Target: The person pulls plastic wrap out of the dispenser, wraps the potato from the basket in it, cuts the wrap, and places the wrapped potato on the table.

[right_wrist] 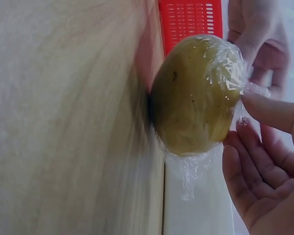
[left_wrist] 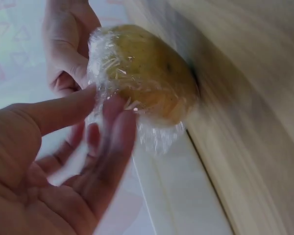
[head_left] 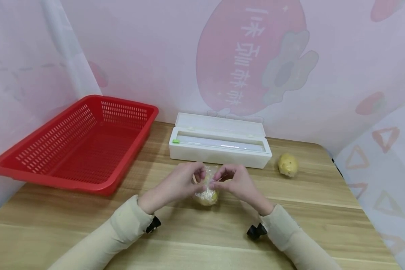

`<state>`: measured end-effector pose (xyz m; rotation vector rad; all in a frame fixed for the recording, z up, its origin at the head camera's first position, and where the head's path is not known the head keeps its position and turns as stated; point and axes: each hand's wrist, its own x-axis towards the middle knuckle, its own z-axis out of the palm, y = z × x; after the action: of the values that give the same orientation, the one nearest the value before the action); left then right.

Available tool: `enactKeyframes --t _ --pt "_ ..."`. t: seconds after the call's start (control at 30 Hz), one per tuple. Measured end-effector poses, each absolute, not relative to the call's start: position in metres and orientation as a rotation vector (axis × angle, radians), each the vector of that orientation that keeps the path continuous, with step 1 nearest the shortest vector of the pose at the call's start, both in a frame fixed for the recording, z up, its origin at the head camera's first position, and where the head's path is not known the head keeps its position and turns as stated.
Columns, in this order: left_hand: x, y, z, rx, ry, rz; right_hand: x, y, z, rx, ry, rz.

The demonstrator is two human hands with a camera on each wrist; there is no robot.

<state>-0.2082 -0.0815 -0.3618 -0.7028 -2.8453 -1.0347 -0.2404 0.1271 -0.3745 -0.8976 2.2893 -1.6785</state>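
A yellow, dark-speckled potato sits on the wooden table between both hands, covered in clear cling film. My left hand pinches the gathered film on top of the potato, its thumb and fingertips right at the plastic. From the other side, my right hand holds the bunched film between thumb and fingers. A loose flap of film hangs off the potato's far side in both wrist views. In the head view the hands hide part of the potato.
Behind the hands stands a long white cling film box, its lid raised and a roll inside. A second potato, apparently wrapped, lies to the right. On the left is a large red plastic basket. Printed curtains enclose the table.
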Motion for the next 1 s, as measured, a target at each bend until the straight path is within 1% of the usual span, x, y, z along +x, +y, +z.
enactKeyframes --t 0.1,0.2,0.33,0.5,0.67,0.83,1.0 --pt "-0.209 -0.085 -0.362 -0.846 -2.767 -0.936 -0.241 0.126 -0.377 -0.884 2.288 -1.703" --pt "-0.210 -0.088 -0.361 -0.930 -2.767 -0.891 -0.248 0.125 -0.387 -0.898 2.313 -1.698" --pt "-0.212 -0.092 -0.361 -1.035 -2.806 -0.823 -0.257 0.126 -0.401 -0.993 2.378 -1.658" --pt "-0.216 -0.097 -0.361 -1.169 -2.862 -0.840 -0.261 0.131 -0.403 -1.114 2.419 -1.542" --pt "-0.220 -0.101 -0.362 -1.204 -2.882 -0.861 -0.262 0.135 -0.398 -1.273 2.349 -1.479" --pt "-0.223 -0.101 -0.365 -1.199 -2.865 -0.825 -0.256 0.138 -0.385 -1.346 2.304 -1.444" --pt "-0.223 -0.102 -0.367 -1.208 -2.852 -0.818 -0.265 0.139 -0.397 -1.407 2.316 -1.430"
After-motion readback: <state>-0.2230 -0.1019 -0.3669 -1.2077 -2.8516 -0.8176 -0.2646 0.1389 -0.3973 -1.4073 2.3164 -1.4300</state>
